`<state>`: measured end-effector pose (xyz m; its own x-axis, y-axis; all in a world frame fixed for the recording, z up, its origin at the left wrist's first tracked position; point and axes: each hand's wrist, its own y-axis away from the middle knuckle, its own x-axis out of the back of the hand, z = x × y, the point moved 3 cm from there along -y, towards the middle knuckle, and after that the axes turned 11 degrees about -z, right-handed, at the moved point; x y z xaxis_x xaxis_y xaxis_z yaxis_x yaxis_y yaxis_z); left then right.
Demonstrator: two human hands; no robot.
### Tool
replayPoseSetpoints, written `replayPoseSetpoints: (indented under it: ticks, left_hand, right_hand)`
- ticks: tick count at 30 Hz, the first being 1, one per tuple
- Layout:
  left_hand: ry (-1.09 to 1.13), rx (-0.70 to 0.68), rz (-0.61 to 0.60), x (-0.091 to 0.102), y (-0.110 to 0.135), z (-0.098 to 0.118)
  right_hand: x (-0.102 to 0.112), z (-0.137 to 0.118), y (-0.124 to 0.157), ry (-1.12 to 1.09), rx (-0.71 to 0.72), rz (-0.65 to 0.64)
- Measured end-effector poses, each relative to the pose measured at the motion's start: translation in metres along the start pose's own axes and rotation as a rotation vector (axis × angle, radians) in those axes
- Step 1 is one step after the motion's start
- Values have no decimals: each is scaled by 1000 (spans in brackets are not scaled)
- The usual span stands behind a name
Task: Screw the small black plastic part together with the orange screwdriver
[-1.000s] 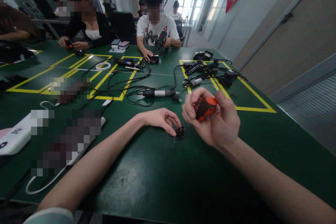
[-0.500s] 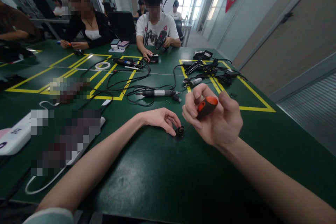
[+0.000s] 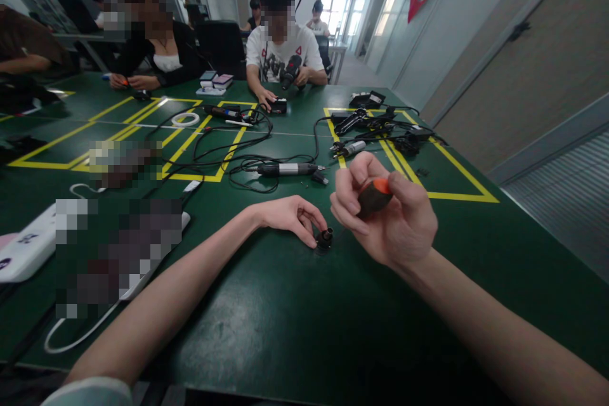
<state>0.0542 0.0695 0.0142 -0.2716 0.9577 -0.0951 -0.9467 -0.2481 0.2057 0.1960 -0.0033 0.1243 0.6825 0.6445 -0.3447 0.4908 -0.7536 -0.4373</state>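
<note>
A small black cylindrical part (image 3: 325, 240) stands on the green table (image 3: 285, 330). My left hand (image 3: 292, 216) rests beside it, with fingertips pinched against its left side. Just to the right and slightly above, my right hand (image 3: 387, 219) is closed around a screwdriver with an orange and black handle (image 3: 373, 195). The handle tilts up to the right; its thin shaft points down toward the part and is barely visible.
A silver and black rotary tool (image 3: 288, 169) with tangled cables lies beyond my hands. More black tools (image 3: 375, 124) sit inside a yellow-taped square at the right. A white device (image 3: 28, 247) and cable lie at the left. Other people sit at the far side.
My right hand has turned the screwdriver handle between its fingers, so less orange shows. The left hand and the black part stay where they were.
</note>
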Motion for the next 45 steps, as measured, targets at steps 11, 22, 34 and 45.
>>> replayPoseSetpoints:
  ticks: [11, 22, 34, 45]
  left_hand:
    - [-7, 25, 6, 0, 0, -1]
    - [26, -35, -16, -1, -2, 1]
    - [-23, 31, 4, 1, 0, -2]
    - [-28, 26, 1, 1, 1, -1]
  right_hand:
    - [2, 1, 0, 26, -12, -1]
    - [1, 1, -2, 82, -7, 34]
    - [3, 1, -1, 79, -5, -11]
    - [2, -2, -3, 21, -30, -18]
